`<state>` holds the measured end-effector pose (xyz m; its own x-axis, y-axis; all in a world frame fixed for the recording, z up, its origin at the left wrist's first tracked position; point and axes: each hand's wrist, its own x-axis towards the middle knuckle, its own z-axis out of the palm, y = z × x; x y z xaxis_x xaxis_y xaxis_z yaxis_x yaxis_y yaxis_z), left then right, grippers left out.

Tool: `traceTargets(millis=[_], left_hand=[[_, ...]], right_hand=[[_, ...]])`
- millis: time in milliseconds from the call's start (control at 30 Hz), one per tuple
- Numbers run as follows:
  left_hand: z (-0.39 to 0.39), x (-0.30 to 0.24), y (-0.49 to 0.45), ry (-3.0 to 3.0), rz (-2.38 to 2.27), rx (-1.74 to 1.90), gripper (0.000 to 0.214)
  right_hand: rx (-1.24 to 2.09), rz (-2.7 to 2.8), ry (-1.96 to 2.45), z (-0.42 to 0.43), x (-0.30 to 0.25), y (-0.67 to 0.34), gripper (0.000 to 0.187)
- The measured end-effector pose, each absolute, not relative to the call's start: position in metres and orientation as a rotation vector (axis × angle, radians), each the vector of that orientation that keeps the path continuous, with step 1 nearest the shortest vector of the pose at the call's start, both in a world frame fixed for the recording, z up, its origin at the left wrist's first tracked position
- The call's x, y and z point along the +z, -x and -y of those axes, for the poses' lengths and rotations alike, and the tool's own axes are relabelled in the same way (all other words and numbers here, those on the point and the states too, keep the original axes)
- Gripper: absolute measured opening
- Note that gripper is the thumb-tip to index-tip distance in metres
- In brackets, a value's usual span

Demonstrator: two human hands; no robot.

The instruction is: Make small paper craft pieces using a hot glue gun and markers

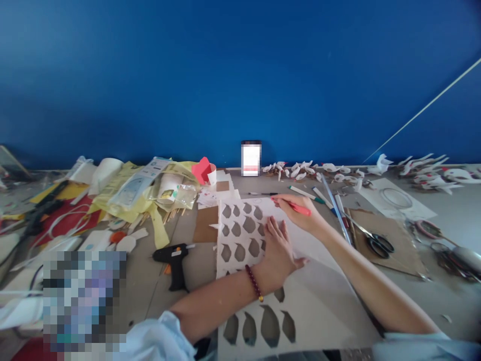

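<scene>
A large white sheet (323,306) lies in front of me, with rows of pointed, bird-like shapes cut out of its left part. My left hand (280,245) rests flat on this sheet, fingers spread, next to the upper cut-outs. Near the sheet's far edge, my right hand (300,208) is closed around a red pen (303,209). The pen's tip end points left, close to the paper; whether it touches cannot be made out. A black pen (263,193) lies just beyond the sheet.
A black glue gun (175,260) lies left of the sheet. Scissors (378,244) and a brown board (383,235) are on the right. Green-capped markers (305,193) and several white paper birds (300,168) lie behind. A phone (251,159) leans on the blue wall.
</scene>
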<state>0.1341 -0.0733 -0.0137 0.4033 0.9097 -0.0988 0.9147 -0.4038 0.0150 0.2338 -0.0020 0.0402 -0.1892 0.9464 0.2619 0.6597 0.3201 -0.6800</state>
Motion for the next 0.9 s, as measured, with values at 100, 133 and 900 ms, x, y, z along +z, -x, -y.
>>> traceTargets(millis=[100,133,900], left_hand=[[0.073,-0.014,-0.135,-2.599,-1.693,-0.169,0.112],[0.073,-0.014,-0.135,-2.61,-1.69,-0.197,0.112],[0.074,-0.016,-0.134,-2.634,-1.675,-0.163,0.112]], right_hand=[[0.509,1.919,1.434,-0.006,0.039,-0.236,0.023],[0.502,1.907,1.443,-0.009,0.036,-0.236,0.021],[1.44,1.076,1.101,-0.068,-0.012,-0.227,0.037]])
